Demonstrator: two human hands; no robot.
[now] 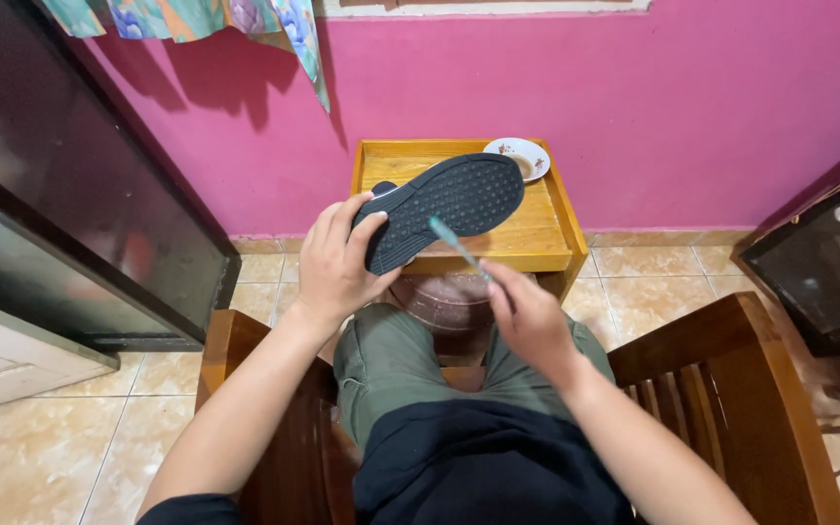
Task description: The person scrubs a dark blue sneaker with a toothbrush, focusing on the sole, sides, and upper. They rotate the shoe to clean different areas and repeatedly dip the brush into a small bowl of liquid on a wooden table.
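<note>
My left hand (pixel 337 262) grips the heel end of a dark shoe (pixel 444 206), held sole-up so its dotted black tread faces me. My right hand (pixel 527 316) holds a thin teal-handled brush (pixel 454 245), like a toothbrush, with its tip against the sole near the middle. Both hands are raised above my lap, in front of a small wooden table. I am seated in a wooden chair, wearing olive trousers and a dark top.
A yellow wooden tray-top table (pixel 537 238) stands against the pink wall, with a small patterned saucer (pixel 519 156) at its back right. A brown basin (pixel 444 301) sits on the tiled floor below. Chair armrests (pixel 731 379) flank me. Dark cabinets stand left and right.
</note>
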